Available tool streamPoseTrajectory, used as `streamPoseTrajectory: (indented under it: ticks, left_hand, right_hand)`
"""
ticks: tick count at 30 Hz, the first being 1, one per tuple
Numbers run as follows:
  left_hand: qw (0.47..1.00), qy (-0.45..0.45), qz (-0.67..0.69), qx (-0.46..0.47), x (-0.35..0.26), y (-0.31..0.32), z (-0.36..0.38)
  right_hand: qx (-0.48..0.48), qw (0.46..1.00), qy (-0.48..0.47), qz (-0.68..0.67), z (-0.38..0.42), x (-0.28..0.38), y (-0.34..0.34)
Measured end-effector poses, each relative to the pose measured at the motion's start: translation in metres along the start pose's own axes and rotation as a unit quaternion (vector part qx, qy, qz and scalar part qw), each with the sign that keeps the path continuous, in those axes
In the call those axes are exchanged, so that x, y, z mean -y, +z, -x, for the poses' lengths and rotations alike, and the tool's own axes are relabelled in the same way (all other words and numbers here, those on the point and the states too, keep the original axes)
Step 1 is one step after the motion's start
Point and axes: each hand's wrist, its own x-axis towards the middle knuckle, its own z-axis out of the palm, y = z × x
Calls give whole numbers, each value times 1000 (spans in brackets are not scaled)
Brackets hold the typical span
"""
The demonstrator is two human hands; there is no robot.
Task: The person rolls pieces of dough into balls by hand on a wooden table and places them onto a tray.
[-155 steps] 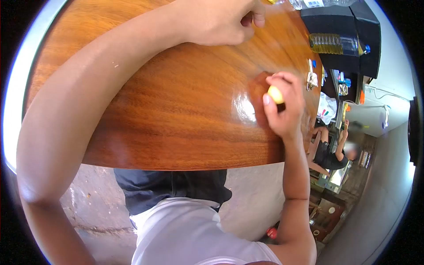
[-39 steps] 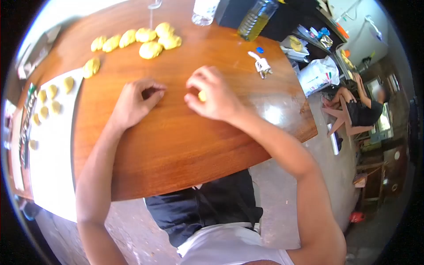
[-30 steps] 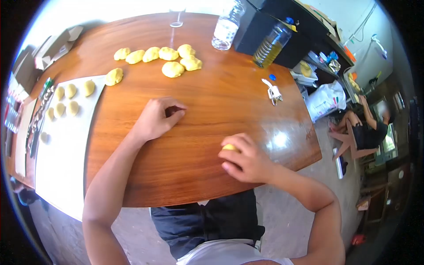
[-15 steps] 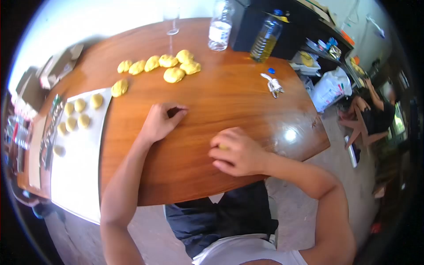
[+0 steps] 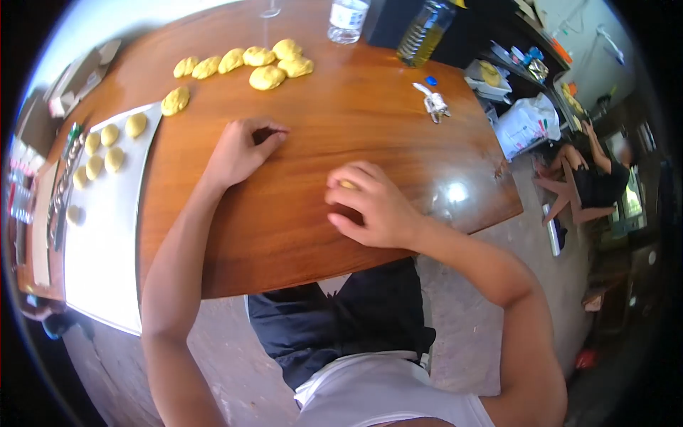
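Inside the curled right hand (image 5: 377, 206), over the table (image 5: 284, 235), is a small yellow ball (image 5: 348, 184), mostly hidden from me. I can't tell whether the left hand (image 5: 242, 152), loosely curled, holds anything. Beyond sit yellow lumps (image 5: 267, 78) and a clear bottle (image 5: 347, 20), its top cut off.

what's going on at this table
A person has their right hand cupped around a small piece of yellow dough. Their left hand is curled at the wooden table, with nothing visible in it. Seven smooth dough balls sit on the pale tray to the left, and eight rougher yellow dough lumps lie farther back on the table.
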Motion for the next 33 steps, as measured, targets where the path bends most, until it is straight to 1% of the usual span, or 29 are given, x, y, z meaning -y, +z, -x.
streamPoseTrajectory:
  ticks: [2, 3, 4, 5, 6, 7, 8, 9, 10, 11, 13, 14, 16, 17, 19, 21, 22, 23, 24, 26, 28, 30, 32, 33]
  left_hand:
    - [1000, -20, 1, 0, 4, -1, 3]
    - [1000, 10, -2, -5, 7, 0, 2]
    - [999, 45, -7, -3, 7, 1, 2]
    - [1000, 15, -8, 13, 3, 0, 1]
    - [1000, 17, -6, 26, 4, 3, 0]
    - [1000, 22, 1, 16, 6, 4, 0]
    - [1000, 28, 6, 3, 7, 4, -1]
    - [999, 34, 21, 2, 9, 4, -1]
    - [999, 35, 18, 7, 7, 3, -2]
    - [999, 32, 5, 8, 7, 2, -2]
    - [1000, 17, -4, 0, 6, -1, 1]
    - [1000, 18, -13, 8, 4, -1, 0]
    - [1000, 1, -13, 8, 7, -1, 3]
    - [1000, 24, -17, 7, 8, 0, 2]
    - [998, 68, -12, 9, 12, 4, 1]
    - [998, 60, -27, 19, 13, 4, 0]
    - [998, 51, -44, 18, 13, 4, -3]
    - [999, 31, -29, 19, 12, 3, -2]
    - [998, 39, -30, 27, 12, 4, -1]
    - [998, 55, 33, 0, 18, 5, 0]
    - [999, 49, 15, 10, 16, 2, 0]
    - [1000, 27, 1, 9, 14, 0, 4]
    - [997, 32, -65, 23, 5, 0, 4]
    - [997, 32, -65, 26, 8, 0, 5]
  right_hand:
    - [10, 999, -1, 40, 18, 1, -14]
    - [21, 999, 0, 32, 21, -6, -18]
    - [13, 997, 15, 75, 19, -20, -23]
    - [0, 992, 34, 122, 16, -34, -28]
    - [-16, 992, 36, 116, 6, -53, -26]
    - [-33, 993, 39, 111, -2, -65, -19]
    - [-38, 991, 51, 114, -9, -64, -9]
    - [-39, 994, 37, 92, -22, -61, 4]
    - [-38, 997, 19, 67, -30, -57, 9]
    - [-40, 997, 20, 64, -29, -46, 11]
    - [-38, 999, 13, 5, -20, -11, 14]
    - [-25, 1000, 8, -3, -10, -5, 10]
    - [-10, 997, 34, 64, 17, -3, -10]
    - [2, 998, 33, 58, 22, -9, -18]
    - [-6, 987, 74, 142, 26, -27, -31]
    - [-38, 986, 63, 152, 15, -58, -25]
    - [-56, 989, 52, 128, 5, -69, -18]
    - [-74, 991, 37, 105, -5, -73, -8]
    - [-81, 990, 45, 110, -12, -63, 1]
    - [-60, 996, 4, 64, -23, -37, 12]
    - [-37, 999, 20, 10, -6, -10, 10]
    - [-18, 1000, 10, 2, 15, -2, -7]
    - [-13, 996, 35, 79, 32, -7, -21]
    - [-14, 996, 38, 79, 30, -15, -21]
